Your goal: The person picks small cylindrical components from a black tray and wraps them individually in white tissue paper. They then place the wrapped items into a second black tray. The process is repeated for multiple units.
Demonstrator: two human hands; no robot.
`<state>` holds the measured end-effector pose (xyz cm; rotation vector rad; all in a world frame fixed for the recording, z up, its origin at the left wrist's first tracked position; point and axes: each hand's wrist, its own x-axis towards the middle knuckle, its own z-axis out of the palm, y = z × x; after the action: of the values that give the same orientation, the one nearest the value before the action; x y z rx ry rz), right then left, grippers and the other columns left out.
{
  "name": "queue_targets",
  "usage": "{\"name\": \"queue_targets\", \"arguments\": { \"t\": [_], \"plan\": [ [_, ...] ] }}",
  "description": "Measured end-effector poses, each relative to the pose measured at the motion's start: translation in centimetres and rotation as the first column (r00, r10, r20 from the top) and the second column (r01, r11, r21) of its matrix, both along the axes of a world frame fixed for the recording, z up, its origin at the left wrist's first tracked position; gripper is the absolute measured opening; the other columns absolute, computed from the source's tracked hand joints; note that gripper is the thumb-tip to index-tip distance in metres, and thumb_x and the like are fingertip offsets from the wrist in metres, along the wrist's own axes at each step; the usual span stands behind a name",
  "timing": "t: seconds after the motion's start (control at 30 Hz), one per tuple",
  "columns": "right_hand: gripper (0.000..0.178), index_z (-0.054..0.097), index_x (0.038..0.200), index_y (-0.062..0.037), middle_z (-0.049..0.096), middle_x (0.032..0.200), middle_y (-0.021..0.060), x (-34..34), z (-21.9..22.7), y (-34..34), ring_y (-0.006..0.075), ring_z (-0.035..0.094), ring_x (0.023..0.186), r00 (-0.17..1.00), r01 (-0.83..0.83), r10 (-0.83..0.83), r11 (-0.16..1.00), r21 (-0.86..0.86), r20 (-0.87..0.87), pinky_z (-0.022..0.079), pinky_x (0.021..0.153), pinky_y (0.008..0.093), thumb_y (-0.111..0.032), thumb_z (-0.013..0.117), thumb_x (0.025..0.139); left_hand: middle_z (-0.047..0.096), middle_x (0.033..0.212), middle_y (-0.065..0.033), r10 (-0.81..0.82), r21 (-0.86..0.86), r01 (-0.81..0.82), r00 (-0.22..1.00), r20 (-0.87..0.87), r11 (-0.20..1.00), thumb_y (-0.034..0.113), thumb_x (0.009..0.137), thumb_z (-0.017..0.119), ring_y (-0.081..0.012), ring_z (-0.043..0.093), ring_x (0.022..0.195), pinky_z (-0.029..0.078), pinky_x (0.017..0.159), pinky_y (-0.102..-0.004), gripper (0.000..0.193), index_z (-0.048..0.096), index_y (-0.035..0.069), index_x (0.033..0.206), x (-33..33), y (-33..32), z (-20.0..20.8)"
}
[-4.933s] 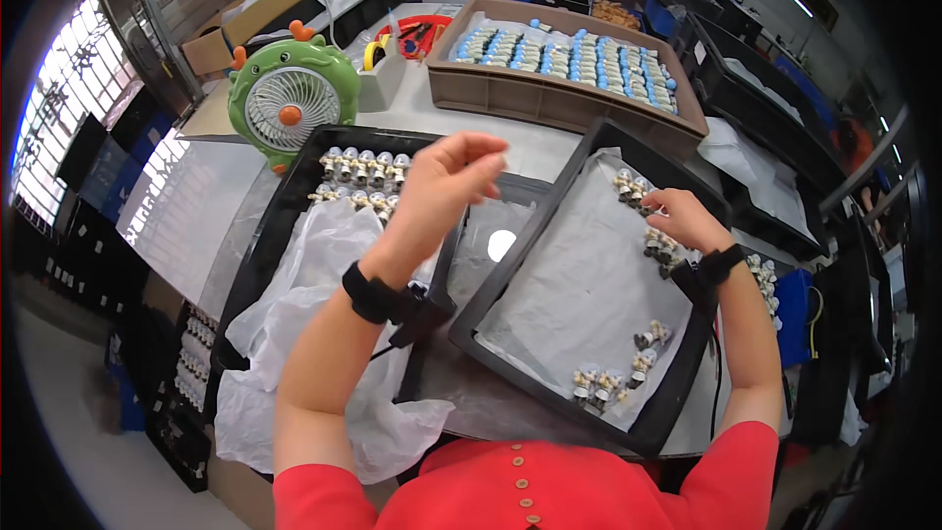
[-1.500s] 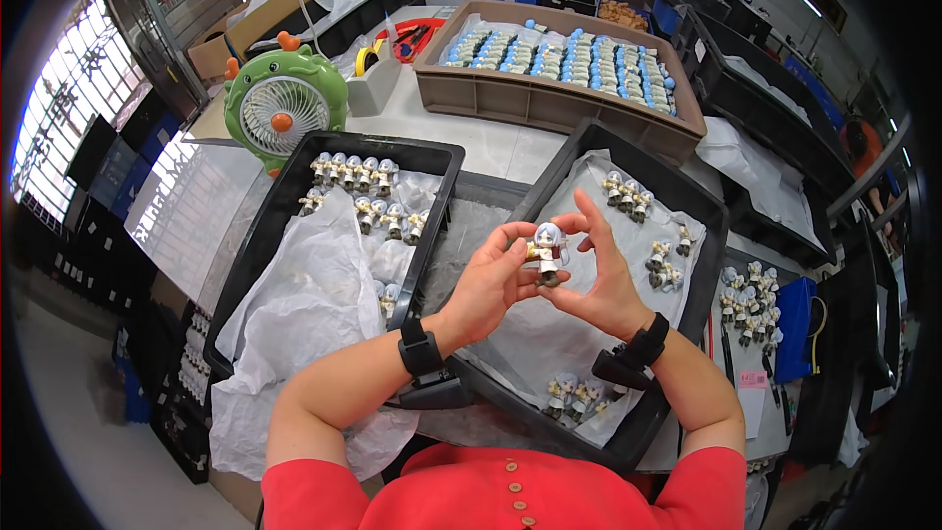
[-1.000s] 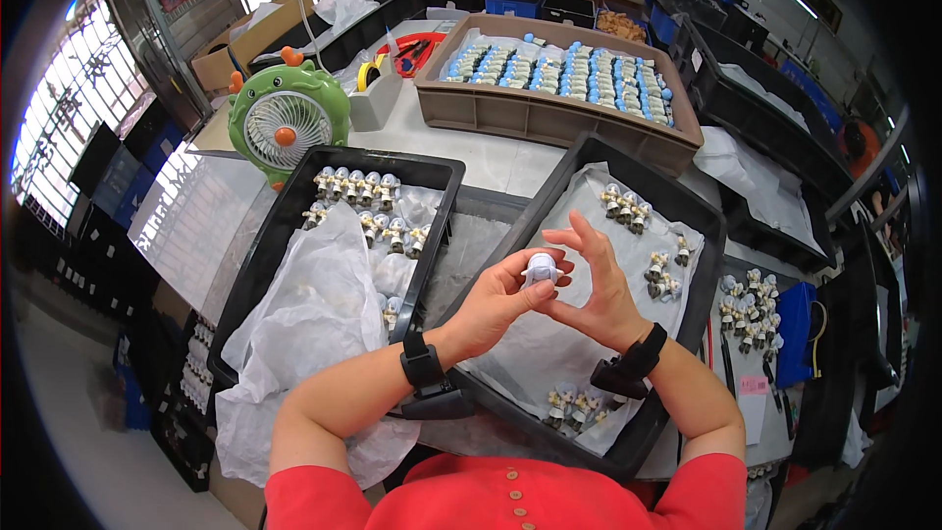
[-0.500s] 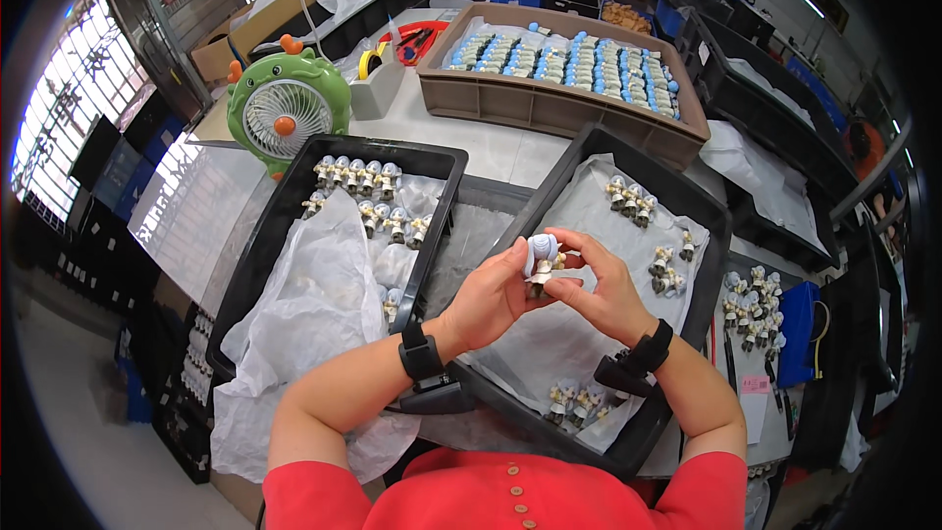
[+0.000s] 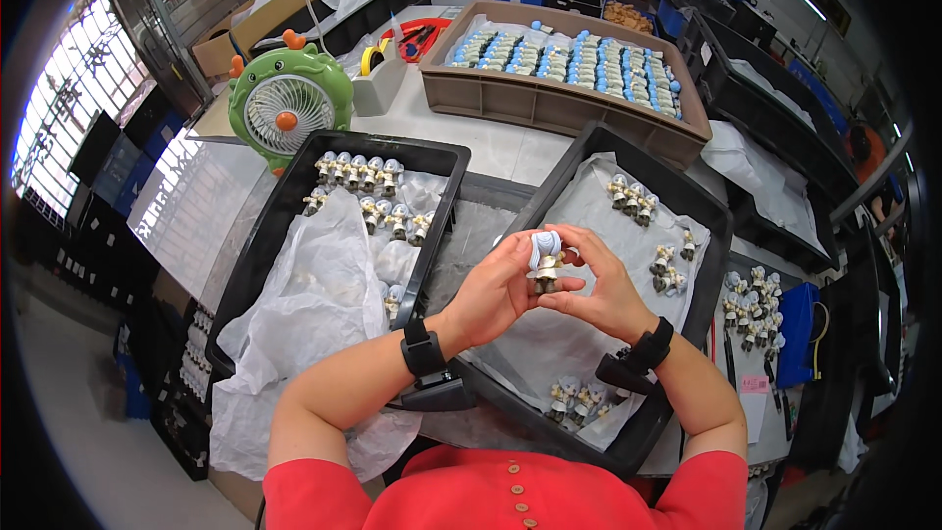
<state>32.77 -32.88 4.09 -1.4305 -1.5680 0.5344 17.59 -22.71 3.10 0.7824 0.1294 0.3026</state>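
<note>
Both hands meet above the right black tray [image 5: 711,226], and between them sits 1 small figurine [image 5: 543,261] with a pale blue-white rounded top and a darker base. The left hand [image 5: 496,290] closes its fingers [image 5: 518,253] around the figurine's left side, thumb and forefinger pinching near the top, while the right hand [image 5: 601,285] grips it from the right with the fingertips curled in toward the base; both hands are clenched on the piece, neither is released. The figurine is held in the air over the white liner sheet [image 5: 589,334] of that tray, apart from the clusters of similar figurines [image 5: 633,198] standing near the tray's far edge and another cluster [image 5: 579,397] near its close edge. It looks light and rigid, probably moulded plastic or resin, smooth enough to slip, with small protruding parts that could snap; the sturdier body and base seem the safer places to hold, rather than the top details. A second black tray [image 5: 294,206] on the left carries more figurines [image 5: 358,172] and crumpled white plastic sheeting [image 5: 314,294]. Farther back on the table [image 5: 491,142] stand a green desk fan [image 5: 287,106] and a brown crate [image 5: 569,113] of blue-topped pieces.
</note>
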Motion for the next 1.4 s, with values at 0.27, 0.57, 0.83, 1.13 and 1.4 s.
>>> {"name": "queue_targets", "arguments": {
  "t": [0.27, 0.57, 0.83, 1.13, 1.4],
  "plan": [
    [0.079, 0.044, 0.129, -0.008, 0.048, 0.122, 0.0102, -0.6, 0.7, -0.2, 0.0241, 0.051, 0.106, 0.988, 0.087, -0.098, 0.991, 0.101, 0.115, 0.042, 0.091, 0.0352, -0.018, 0.082, 0.06, 0.045, 0.128, -0.0148, 0.017, -0.013, -0.017, 1.0, -0.014, 1.0, 0.033, 0.099, 0.028, -0.0299, 0.055, 0.107, 0.048, 0.088, -0.0396, 0.041, 0.035, 0.007, 0.13, -0.1, 0.1, -0.4],
    [0.085, 0.04, 0.132, -0.0086, 0.049, 0.122, 0.0098, -0.3, 0.6, -0.2, 0.0236, 0.051, 0.106, 0.993, 0.068, -0.078, 0.991, 0.118, 0.085, 0.043, 0.088, 0.0346, -0.019, 0.083, 0.059, 0.048, 0.124, -0.012, 0.039, 0.0, -0.039, 0.999, -0.002, 0.999, 0.035, 0.099, 0.03, -0.0253, 0.057, 0.106, 0.048, 0.084, -0.0352, 0.04, 0.034, 0.006, 0.126, 0.0, 0.0, 0.0],
    [0.083, 0.039, 0.132, -0.009, 0.049, 0.121, 0.01, -0.3, 0.5, -0.2, 0.0234, 0.051, 0.105, 0.993, 0.064, -0.077, 0.989, 0.133, 0.09, 0.044, 0.086, 0.0342, -0.016, 0.082, 0.061, 0.046, 0.128, -0.0139, 0.02, -0.028, -0.021, 1.0, -0.011, 0.999, 0.034, 0.099, 0.028, -0.026, 0.055, 0.109, 0.047, 0.087, -0.0358, 0.044, 0.036, 0.004, 0.13, 0.0, 0.1, 0.0],
    [0.084, 0.038, 0.132, -0.0095, 0.054, 0.115, 0.0055, -1.2, 0.7, -0.4, 0.024, 0.049, 0.106, 0.991, 0.057, -0.075, 0.985, 0.165, 0.109, 0.04, 0.089, 0.0366, -0.011, 0.08, 0.059, 0.054, 0.113, -0.0065, -0.036, -0.045, 0.037, 0.999, 0.022, 0.998, 0.031, 0.098, 0.037, -0.0194, 0.055, 0.096, 0.046, 0.081, -0.0331, 0.043, 0.039, 0.005, 0.132, -0.1, 0.5, -0.6],
    [0.087, 0.034, 0.135, -0.0082, 0.052, 0.117, 0.0097, -1.1, 0.3, -0.1, 0.0256, 0.048, 0.109, 0.976, 0.003, -0.064, 0.958, 0.287, 0.206, 0.038, 0.095, 0.036, -0.006, 0.077, 0.059, 0.054, 0.113, -0.0112, -0.055, -0.139, 0.052, 0.998, -0.022, 0.989, 0.04, 0.098, 0.029, -0.0259, 0.054, 0.103, 0.045, 0.088, -0.038, 0.047, 0.041, 0.005, 0.128, 0.0, 0.2, -0.4]
  ]
}}
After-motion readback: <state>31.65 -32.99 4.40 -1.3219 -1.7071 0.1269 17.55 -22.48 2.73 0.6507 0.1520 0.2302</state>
